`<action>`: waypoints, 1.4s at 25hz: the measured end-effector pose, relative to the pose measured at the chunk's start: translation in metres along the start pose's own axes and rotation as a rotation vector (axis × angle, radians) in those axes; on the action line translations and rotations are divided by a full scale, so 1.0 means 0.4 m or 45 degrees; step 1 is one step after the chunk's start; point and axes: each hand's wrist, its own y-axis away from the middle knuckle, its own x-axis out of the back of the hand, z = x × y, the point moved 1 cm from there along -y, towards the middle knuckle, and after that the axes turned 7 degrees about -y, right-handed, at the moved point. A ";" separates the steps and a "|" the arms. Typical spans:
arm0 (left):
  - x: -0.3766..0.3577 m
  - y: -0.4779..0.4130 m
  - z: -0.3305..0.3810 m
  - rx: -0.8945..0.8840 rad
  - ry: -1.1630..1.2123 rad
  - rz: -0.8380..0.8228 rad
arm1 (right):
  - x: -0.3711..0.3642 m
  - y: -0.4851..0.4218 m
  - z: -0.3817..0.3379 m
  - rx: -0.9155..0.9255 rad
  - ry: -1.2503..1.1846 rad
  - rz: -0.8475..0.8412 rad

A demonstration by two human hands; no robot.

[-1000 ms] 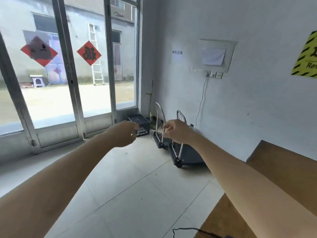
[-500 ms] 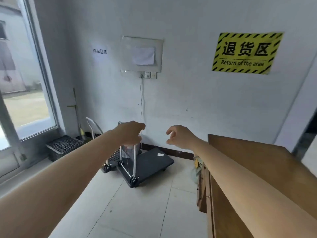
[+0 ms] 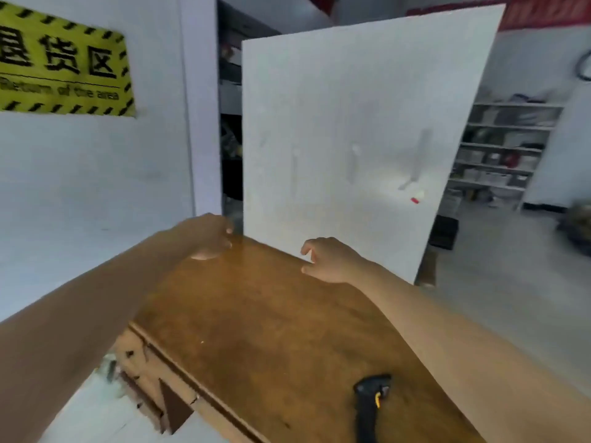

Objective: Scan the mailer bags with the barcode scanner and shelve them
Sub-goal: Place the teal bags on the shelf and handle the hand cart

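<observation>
A black barcode scanner (image 3: 369,406) with a yellow trigger lies on the brown wooden desk (image 3: 271,330), near its front right part. Both my arms reach out over the desk. My left hand (image 3: 208,236) hovers at the desk's far left corner with loosely curled fingers and holds nothing. My right hand (image 3: 329,260) hovers over the far edge, fingers loosely curled, also holding nothing. No mailer bag shows in this view. Metal shelves (image 3: 505,155) with boxes and parcels stand far off at the right.
A tall white board (image 3: 351,123) stands right behind the desk. A yellow and black "Return of the area" sign (image 3: 60,63) hangs on the left wall. A dark doorway (image 3: 230,123) opens between wall and board. A black crate (image 3: 443,231) sits on the floor at right.
The view has swung right, from the glass doors and hand trolleys to the desk, board and shelves. Both hands stay held out in front, holding nothing.
</observation>
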 end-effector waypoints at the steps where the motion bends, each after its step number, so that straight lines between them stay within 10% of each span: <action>1: -0.011 -0.040 0.047 -0.125 -0.014 -0.011 | 0.017 0.038 0.038 -0.127 0.004 0.043; 13: -0.357 -0.087 0.475 -0.971 -0.038 -0.377 | -0.236 0.381 0.339 -1.140 -0.283 0.203; 24: -0.797 -0.054 0.685 -0.656 0.473 -0.993 | -0.622 0.253 0.474 -1.537 -0.335 -0.167; 31: -0.870 -0.051 0.771 0.187 1.197 -1.611 | -0.679 0.259 0.490 -1.691 -0.476 -0.076; 35: -0.820 -0.029 0.850 0.284 1.391 -1.693 | -0.620 0.295 0.505 -1.702 -0.598 0.107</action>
